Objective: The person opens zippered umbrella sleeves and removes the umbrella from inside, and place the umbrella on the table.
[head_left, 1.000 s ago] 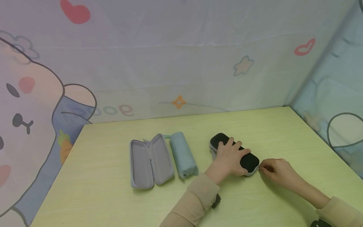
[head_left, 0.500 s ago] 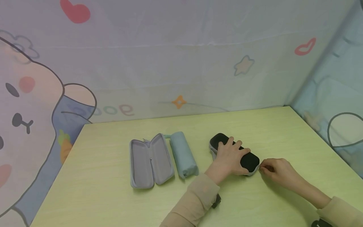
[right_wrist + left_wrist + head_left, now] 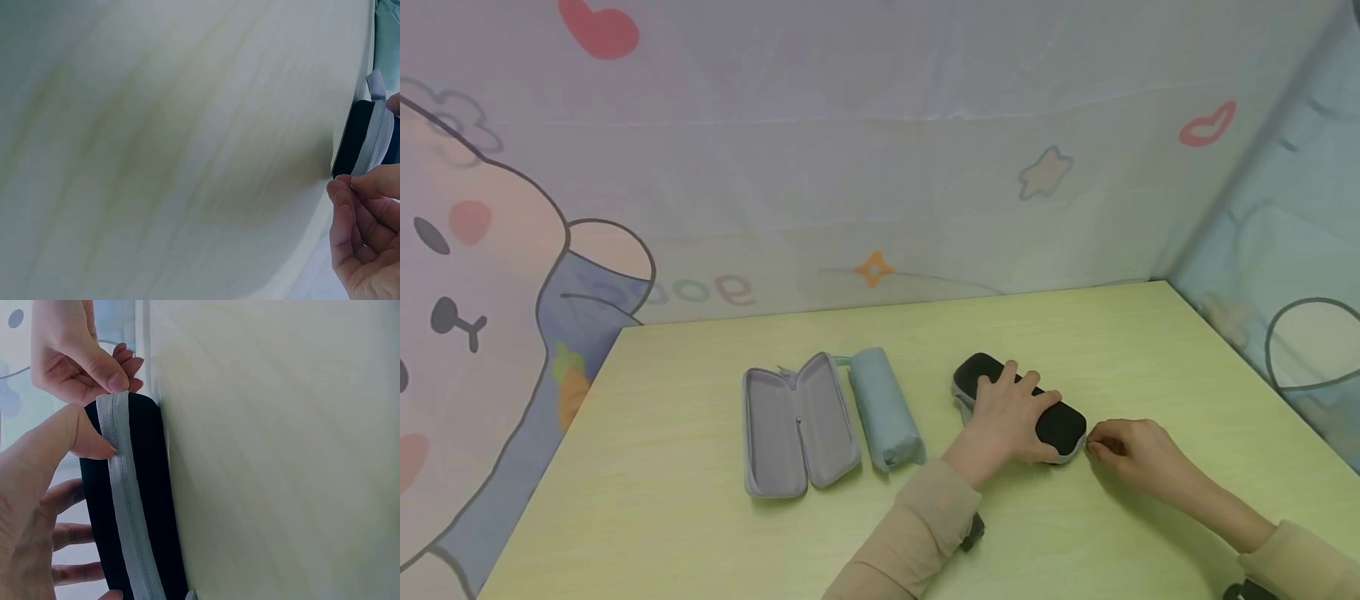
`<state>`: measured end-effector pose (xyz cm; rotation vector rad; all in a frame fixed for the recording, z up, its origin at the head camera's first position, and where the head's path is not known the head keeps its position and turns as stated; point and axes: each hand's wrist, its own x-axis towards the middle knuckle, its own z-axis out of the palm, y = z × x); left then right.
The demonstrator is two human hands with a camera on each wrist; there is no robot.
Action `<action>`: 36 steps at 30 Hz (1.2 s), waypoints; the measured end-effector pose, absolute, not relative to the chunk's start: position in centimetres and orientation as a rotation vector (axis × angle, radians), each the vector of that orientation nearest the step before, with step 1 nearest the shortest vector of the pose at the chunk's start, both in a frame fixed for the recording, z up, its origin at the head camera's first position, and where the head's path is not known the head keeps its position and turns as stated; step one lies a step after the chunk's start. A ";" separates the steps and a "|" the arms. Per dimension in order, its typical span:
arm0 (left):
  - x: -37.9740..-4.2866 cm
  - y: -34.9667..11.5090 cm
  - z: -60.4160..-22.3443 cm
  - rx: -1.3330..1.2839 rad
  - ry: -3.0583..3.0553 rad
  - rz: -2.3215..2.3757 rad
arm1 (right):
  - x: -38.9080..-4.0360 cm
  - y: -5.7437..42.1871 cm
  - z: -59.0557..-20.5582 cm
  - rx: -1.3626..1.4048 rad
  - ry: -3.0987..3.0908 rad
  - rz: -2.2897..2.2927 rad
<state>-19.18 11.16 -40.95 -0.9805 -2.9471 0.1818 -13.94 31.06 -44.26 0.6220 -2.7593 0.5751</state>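
A black zip case (image 3: pixel 1062 429) with a pale grey zipper band (image 3: pixel 128 494) lies on the table, angled away to the left. Spread across its top, my left hand (image 3: pixel 1009 418) grips it, thumb against the zipper band on the near side and fingers over the far side. At the case's right end, my right hand (image 3: pixel 1138 454) pinches the end of the zipper between thumb and forefinger; the fingertips hide whatever small piece is there. The zipper teeth look closed along the side seen in the left wrist view. A grey fabric tab (image 3: pixel 375 85) sticks out at the opposite end.
Left of the case lies a light blue rolled pouch (image 3: pixel 886 408) with a thin loop at its top. Beside that, a grey-lined case (image 3: pixel 775 442) lies unzipped and spread flat. A printed cloth backdrop (image 3: pixel 880 167) rises behind the table (image 3: pixel 647 467).
The black case's far left end has shifted very slightly to the left. Both hands keep nearly the same place and hold.
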 end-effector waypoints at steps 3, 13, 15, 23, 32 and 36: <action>-19.2 11.2 -41.0 -0.972 -2.942 0.194 | -13.9 31.1 -44.2 0.620 -2.763 0.581; -19.0 11.5 -40.8 -0.927 -2.958 0.217 | -13.8 31.0 -44.1 0.627 -2.776 0.600; -19.0 11.5 -40.8 -0.917 -2.956 0.221 | -13.8 31.0 -44.1 0.625 -2.774 0.599; -18.9 11.7 -40.9 -0.895 -2.957 0.207 | -13.7 30.9 -44.1 0.630 -2.772 0.611; -18.7 11.8 -40.9 -0.873 -2.949 0.212 | -13.6 30.9 -44.1 0.631 -2.774 0.626; -18.7 11.9 -41.0 -0.863 -2.950 0.208 | -13.5 30.9 -44.1 0.634 -2.771 0.621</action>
